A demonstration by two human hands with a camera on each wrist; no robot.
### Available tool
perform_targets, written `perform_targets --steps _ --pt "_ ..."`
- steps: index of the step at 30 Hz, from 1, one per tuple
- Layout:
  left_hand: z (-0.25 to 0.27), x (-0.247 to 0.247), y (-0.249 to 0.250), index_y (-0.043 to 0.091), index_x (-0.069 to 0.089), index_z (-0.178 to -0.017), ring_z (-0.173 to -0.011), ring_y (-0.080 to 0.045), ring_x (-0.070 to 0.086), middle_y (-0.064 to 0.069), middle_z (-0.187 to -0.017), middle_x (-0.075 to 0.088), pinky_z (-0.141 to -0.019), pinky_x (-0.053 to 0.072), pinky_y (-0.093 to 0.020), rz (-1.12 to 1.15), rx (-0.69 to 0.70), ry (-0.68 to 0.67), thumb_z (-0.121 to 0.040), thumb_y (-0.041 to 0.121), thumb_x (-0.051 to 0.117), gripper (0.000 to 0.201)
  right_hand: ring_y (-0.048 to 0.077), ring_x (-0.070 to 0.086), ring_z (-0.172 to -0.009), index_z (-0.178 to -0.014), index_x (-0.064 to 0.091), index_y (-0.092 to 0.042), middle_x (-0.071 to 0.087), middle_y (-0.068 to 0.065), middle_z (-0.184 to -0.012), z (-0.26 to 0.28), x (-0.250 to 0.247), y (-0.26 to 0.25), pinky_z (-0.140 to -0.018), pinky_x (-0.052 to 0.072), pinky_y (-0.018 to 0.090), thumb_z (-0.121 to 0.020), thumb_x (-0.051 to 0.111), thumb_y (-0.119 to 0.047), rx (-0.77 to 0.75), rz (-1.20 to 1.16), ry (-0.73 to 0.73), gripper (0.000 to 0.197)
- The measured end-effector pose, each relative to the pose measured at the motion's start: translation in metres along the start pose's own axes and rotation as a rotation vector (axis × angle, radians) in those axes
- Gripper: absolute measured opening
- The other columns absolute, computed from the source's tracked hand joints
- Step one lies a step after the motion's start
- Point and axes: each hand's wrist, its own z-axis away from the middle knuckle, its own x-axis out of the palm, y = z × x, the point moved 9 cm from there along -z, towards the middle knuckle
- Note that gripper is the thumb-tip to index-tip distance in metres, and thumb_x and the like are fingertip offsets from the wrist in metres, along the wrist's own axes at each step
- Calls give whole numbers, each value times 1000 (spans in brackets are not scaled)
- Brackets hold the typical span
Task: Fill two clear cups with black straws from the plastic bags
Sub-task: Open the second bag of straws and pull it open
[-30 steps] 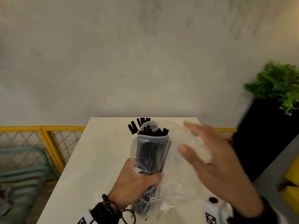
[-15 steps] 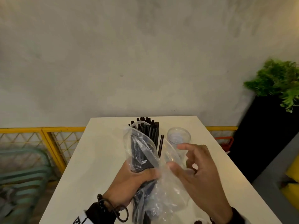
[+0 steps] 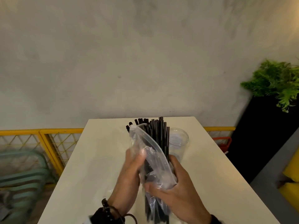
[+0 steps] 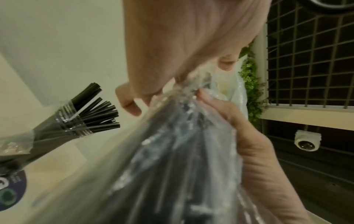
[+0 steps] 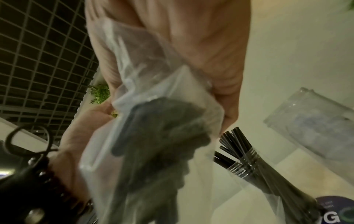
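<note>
Both hands hold a clear plastic bag (image 3: pixel 152 156) of black straws (image 3: pixel 162 136) upright over the white table (image 3: pixel 97 159). My left hand (image 3: pixel 135 160) grips the bag's left side. My right hand (image 3: pixel 161 177) wraps its thumb and fingers round the bag's lower right. Straws stick up out of the bag's open mouth. An empty clear cup (image 3: pixel 178 139) stands just behind right. A second clear cup (image 4: pixel 70 121) full of black straws stands behind the bag, also visible as the full cup (image 5: pixel 249 168) in the right wrist view beside the empty cup (image 5: pixel 314 121).
A yellow mesh railing (image 3: pixel 48 143) runs along the table's left and far side. A black planter (image 3: pixel 262 135) with green leaves stands to the right. A round dark sticker (image 4: pixel 11 191) lies on the table near the full cup.
My right hand, open over the bag a second ago, came down and took hold of its lower right. The bag's mouth has slid lower, baring more of the straws.
</note>
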Motion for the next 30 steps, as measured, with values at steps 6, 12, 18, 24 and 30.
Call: perform_targets --steps 6,12,18,24,30 --pt "-3 -17 22 12 62 -72 -62 -15 60 -6 -77 63 -57 52 -33 137 176 219 -81 18 69 13 -3 71 -96 -118 58 -36 72 -25 -106 -3 -2 11 -72 55 11 -62 93 -12 0 -134 105 70" --pt "1 -12 21 22 64 -79 -73 -17 72 -1 -83 75 -64 60 -24 -104 244 100 -87 -11 64 34 14 75 -95 -115 63 -30 76 -7 -106 -6 -25 14 -71 60 23 -44 89 -36 -23 -278 238 76" --pt "13 19 0 28 62 -123 -118 -17 63 6 -121 68 -98 53 -31 -675 155 -248 -74 18 56 51 6 72 -98 -116 56 -34 74 -10 -105 -14 -19 15 -82 61 27 -77 81 0 -13 -102 113 58" --pt "6 24 -1 40 69 -97 -97 -6 68 14 -97 71 -92 54 -29 -686 161 -208 -100 53 44 28 14 65 -118 -135 49 -37 68 -4 -128 -8 -14 10 -90 56 33 -68 86 -31 26 -340 -73 77" --pt "9 53 -13 26 78 -101 -106 -9 71 18 -114 70 -89 59 -23 -766 302 -276 -91 14 72 17 46 70 -96 -114 58 5 63 36 -101 -15 -48 42 -76 59 49 -67 89 -24 155 -437 145 63"
